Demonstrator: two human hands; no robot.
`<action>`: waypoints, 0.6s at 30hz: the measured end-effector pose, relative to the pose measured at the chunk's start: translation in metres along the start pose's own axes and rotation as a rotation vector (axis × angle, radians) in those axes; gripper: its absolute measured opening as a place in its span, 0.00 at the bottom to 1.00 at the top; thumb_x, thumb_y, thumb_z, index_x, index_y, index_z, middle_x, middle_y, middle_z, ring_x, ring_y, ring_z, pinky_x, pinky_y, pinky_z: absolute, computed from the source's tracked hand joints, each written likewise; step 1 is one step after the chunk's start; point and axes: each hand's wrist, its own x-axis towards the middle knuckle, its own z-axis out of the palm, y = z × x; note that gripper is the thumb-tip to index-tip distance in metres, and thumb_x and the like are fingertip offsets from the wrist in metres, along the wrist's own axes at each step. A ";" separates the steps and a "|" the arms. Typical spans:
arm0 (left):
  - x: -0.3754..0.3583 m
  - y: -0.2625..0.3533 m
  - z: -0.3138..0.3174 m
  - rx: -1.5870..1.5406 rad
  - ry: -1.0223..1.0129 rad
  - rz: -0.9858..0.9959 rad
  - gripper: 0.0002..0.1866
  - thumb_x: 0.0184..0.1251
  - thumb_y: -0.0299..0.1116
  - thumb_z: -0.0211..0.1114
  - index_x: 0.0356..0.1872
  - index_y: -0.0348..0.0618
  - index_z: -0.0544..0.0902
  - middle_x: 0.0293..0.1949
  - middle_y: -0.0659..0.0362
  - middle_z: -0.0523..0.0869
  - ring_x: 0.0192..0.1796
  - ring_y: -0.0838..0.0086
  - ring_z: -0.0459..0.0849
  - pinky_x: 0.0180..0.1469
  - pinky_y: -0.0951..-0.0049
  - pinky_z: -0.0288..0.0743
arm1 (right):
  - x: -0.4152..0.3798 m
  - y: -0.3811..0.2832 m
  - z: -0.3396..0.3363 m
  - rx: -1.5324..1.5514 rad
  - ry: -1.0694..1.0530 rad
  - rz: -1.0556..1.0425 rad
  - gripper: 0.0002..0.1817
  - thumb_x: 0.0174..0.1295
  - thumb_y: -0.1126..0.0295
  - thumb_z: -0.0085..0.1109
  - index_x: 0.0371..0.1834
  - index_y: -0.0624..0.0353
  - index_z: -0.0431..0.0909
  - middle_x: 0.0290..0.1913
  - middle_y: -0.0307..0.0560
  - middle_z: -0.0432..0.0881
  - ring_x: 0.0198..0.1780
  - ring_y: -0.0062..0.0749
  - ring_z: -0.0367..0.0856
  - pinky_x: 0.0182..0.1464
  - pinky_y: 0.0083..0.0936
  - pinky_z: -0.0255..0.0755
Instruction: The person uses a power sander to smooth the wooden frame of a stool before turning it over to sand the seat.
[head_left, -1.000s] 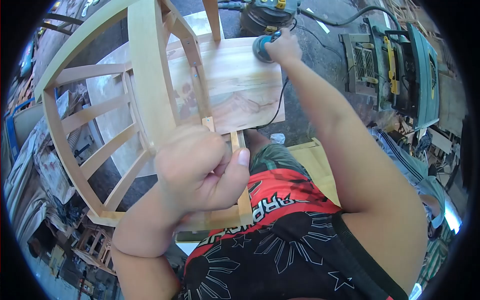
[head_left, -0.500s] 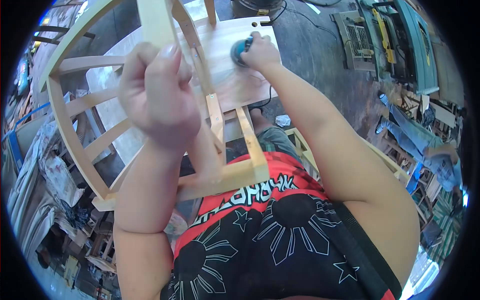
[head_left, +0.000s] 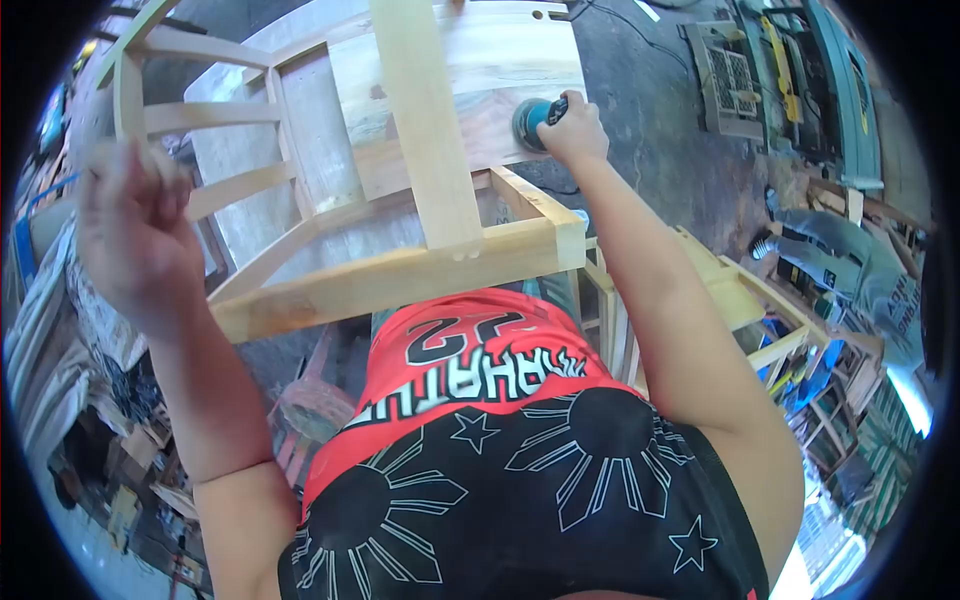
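Note:
My right hand [head_left: 573, 132] is wrapped round a teal random orbital sander [head_left: 532, 124]. The sander sits near the right edge of a pale wooden panel [head_left: 540, 55]. My left hand [head_left: 140, 230] is at the left, blurred by motion, with its fingers curled in. It overlaps a post of an unfinished wooden chair frame [head_left: 400, 275]; whether it grips the post or anything else is hidden. The frame has several slats on the left, and a wide board [head_left: 425, 120] crosses in front of the panel. Its thick front rail lies just ahead of my body.
A teal machine [head_left: 850, 100] stands on the floor at the far right. Behind my right arm is another wooden frame [head_left: 770, 350]. A person in grey [head_left: 860, 265] is at the right. Cloth [head_left: 50, 320] and scrap wood lie at the left. A cord [head_left: 640, 45] crosses the floor.
My left hand has moved left and away from the wide board. The chair frame has turned and shifted in view. My right hand and the sander have moved right and a little down in view.

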 end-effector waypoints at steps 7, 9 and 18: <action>-0.095 -0.060 -0.087 0.933 -0.018 0.001 0.17 0.84 0.40 0.73 0.35 0.38 0.85 0.26 0.67 0.80 0.32 0.85 0.75 0.37 0.76 0.72 | 0.015 0.028 -0.011 0.002 0.010 -0.022 0.44 0.59 0.52 0.71 0.82 0.45 0.71 0.71 0.68 0.80 0.71 0.65 0.85 0.72 0.54 0.81; -0.102 -0.056 -0.074 0.944 0.058 0.005 0.18 0.85 0.40 0.71 0.34 0.37 0.84 0.26 0.66 0.80 0.33 0.85 0.75 0.38 0.75 0.72 | 0.025 0.049 -0.005 0.019 0.033 0.040 0.44 0.58 0.52 0.70 0.82 0.47 0.71 0.71 0.68 0.81 0.71 0.65 0.85 0.73 0.53 0.80; -0.098 -0.062 -0.107 0.415 0.010 -0.060 0.18 0.88 0.38 0.69 0.32 0.40 0.82 0.28 0.69 0.78 0.35 0.86 0.73 0.41 0.78 0.69 | -0.107 0.079 0.041 -0.018 -0.024 -0.099 0.38 0.65 0.55 0.75 0.79 0.47 0.74 0.73 0.65 0.80 0.70 0.65 0.85 0.70 0.55 0.80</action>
